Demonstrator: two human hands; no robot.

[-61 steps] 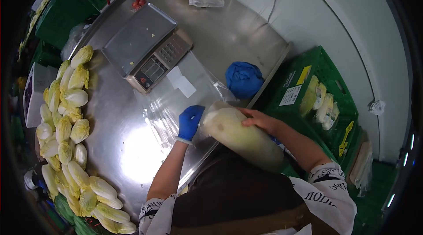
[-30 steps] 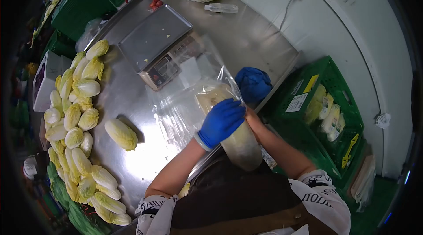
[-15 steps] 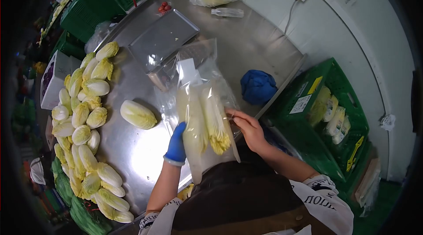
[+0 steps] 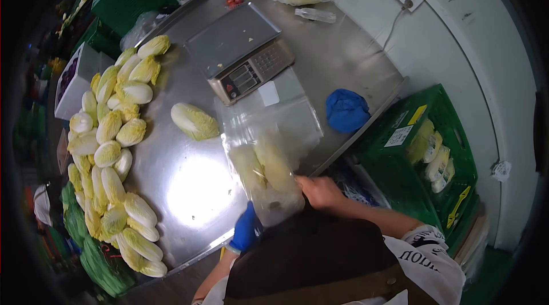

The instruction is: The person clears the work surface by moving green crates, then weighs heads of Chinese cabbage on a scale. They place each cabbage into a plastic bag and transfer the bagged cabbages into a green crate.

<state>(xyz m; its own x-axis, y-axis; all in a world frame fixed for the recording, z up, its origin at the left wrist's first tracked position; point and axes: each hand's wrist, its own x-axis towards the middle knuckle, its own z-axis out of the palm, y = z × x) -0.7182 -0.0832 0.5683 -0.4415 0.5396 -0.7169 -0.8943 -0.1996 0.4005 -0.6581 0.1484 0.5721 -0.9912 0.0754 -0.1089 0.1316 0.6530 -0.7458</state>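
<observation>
A clear plastic bag (image 4: 269,199) holding two napa cabbages (image 4: 274,162) lies tilted at the near table edge, in front of my apron. My left hand (image 4: 246,229), in a blue glove, grips the bag's lower left corner. On the opposite side, my bare right hand (image 4: 320,191) has its fingers closed on the bag's right edge. Behind the bag stands a weighing scale (image 4: 251,73) with a metal pan. Part of a flat bag with a white label (image 4: 269,93) lies against the scale's front. A single napa cabbage (image 4: 194,121) rests left of the bag.
Piled napa cabbages (image 4: 114,156) line the table's left side. A crumpled blue glove or cloth (image 4: 346,110) lies near the right edge. Beyond that edge stands a green crate (image 4: 389,159) with bagged vegetables. A plastic bottle (image 4: 315,15) lies at the back.
Both hands have drawn the bag down towards my body, the left hand lowest. The scale's display and keys, covered before, now show. My view has shifted slightly.
</observation>
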